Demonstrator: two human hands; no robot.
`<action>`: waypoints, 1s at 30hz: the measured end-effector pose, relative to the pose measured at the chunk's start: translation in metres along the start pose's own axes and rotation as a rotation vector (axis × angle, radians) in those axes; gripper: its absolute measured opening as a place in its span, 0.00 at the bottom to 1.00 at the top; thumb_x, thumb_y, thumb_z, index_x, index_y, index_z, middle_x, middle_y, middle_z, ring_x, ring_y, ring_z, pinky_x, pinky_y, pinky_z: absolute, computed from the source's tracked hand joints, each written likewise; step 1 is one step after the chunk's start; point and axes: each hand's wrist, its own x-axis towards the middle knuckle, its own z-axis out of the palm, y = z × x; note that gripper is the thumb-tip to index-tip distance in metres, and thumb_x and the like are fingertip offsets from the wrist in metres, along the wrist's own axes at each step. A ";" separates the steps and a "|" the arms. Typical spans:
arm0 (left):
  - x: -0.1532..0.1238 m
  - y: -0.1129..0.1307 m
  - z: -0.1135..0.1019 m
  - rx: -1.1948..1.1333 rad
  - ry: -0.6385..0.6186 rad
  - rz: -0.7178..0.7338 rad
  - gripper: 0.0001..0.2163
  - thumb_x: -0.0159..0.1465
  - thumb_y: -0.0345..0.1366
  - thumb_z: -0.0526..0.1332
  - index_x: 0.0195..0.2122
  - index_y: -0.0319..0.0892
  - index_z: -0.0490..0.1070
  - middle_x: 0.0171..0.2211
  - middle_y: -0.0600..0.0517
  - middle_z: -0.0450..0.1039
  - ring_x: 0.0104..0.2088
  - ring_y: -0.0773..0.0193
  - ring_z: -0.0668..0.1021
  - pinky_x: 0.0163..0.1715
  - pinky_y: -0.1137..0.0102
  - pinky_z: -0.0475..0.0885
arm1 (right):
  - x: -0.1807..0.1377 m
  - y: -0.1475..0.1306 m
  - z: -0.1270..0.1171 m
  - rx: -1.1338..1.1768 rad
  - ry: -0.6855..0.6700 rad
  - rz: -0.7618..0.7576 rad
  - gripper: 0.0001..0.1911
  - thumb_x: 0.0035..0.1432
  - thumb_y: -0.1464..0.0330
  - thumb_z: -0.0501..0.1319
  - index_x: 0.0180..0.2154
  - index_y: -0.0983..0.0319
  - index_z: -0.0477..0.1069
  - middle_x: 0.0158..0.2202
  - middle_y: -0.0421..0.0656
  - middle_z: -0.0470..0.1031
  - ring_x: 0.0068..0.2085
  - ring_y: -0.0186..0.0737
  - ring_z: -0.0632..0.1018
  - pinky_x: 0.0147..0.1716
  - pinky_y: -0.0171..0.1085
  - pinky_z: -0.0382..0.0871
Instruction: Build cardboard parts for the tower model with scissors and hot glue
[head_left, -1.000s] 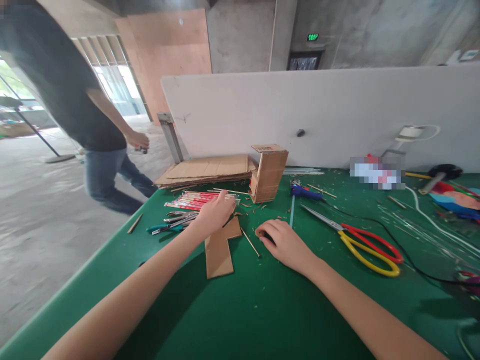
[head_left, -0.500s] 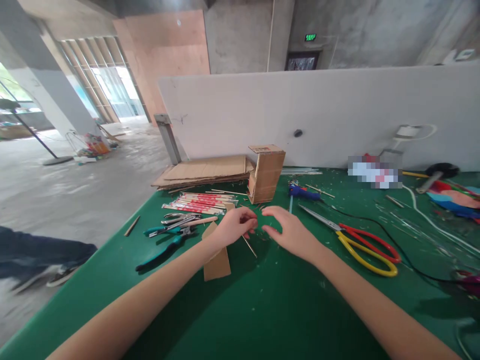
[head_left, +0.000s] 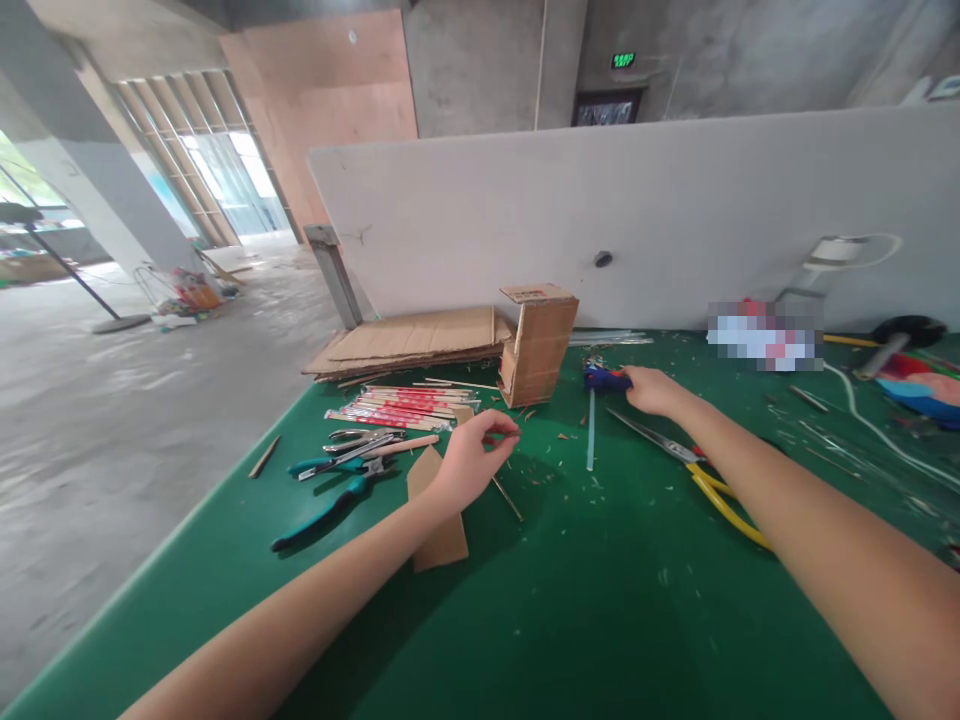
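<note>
Small piece (head_left: 496,437) is pinched between thumb and forefinger of the left hand (head_left: 465,465), just above the green table (head_left: 570,600) by the cardboard strip (head_left: 442,535). The right hand (head_left: 654,390), which met the left half a second ago, has let go, so the left alone holds the piece. The right hand now touches the blue glue gun (head_left: 604,378) beside the cardboard box (head_left: 538,345); I cannot tell whether its fingers have closed.

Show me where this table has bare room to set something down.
The widest bare mat is at the near edge, between the cardboard piece and the scissors. A narrow strip runs left of the pliers. It is crowded behind: sticks, box, glue gun.
</note>
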 end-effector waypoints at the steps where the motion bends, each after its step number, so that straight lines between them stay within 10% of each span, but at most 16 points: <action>1: -0.001 0.002 -0.001 0.060 0.005 0.041 0.03 0.60 0.34 0.58 0.35 0.43 0.69 0.36 0.51 0.74 0.38 0.64 0.75 0.37 0.69 0.69 | 0.000 -0.001 0.000 -0.009 0.006 -0.001 0.24 0.44 0.77 0.59 0.47 0.65 0.71 0.37 0.53 0.78 0.37 0.52 0.78 0.33 0.40 0.67; 11: -0.002 -0.001 -0.004 0.304 0.100 0.198 0.08 0.62 0.34 0.57 0.42 0.45 0.70 0.36 0.50 0.73 0.40 0.61 0.72 0.42 0.66 0.67 | -0.045 -0.027 -0.034 0.113 0.179 -0.141 0.27 0.57 0.65 0.56 0.58 0.62 0.59 0.50 0.51 0.74 0.46 0.49 0.77 0.40 0.39 0.68; 19: 0.000 -0.012 0.001 0.273 0.195 0.168 0.03 0.60 0.32 0.58 0.34 0.42 0.70 0.32 0.51 0.74 0.36 0.63 0.75 0.37 0.68 0.70 | -0.135 -0.054 -0.038 0.094 0.555 -0.406 0.16 0.56 0.64 0.57 0.46 0.60 0.71 0.40 0.48 0.78 0.43 0.52 0.76 0.48 0.51 0.61; 25: -0.004 -0.011 0.001 0.318 0.181 0.222 0.03 0.60 0.28 0.56 0.32 0.41 0.68 0.33 0.51 0.70 0.37 0.64 0.73 0.36 0.70 0.69 | -0.176 -0.087 -0.026 0.426 0.243 -0.230 0.16 0.59 0.58 0.55 0.44 0.60 0.71 0.27 0.42 0.77 0.28 0.43 0.77 0.27 0.37 0.68; 30: -0.004 -0.013 -0.006 0.352 0.163 0.198 0.03 0.60 0.30 0.55 0.34 0.41 0.67 0.34 0.50 0.69 0.34 0.65 0.72 0.32 0.72 0.67 | -0.177 -0.085 -0.007 0.493 0.136 -0.146 0.20 0.56 0.62 0.57 0.49 0.61 0.68 0.32 0.44 0.79 0.30 0.44 0.79 0.29 0.38 0.70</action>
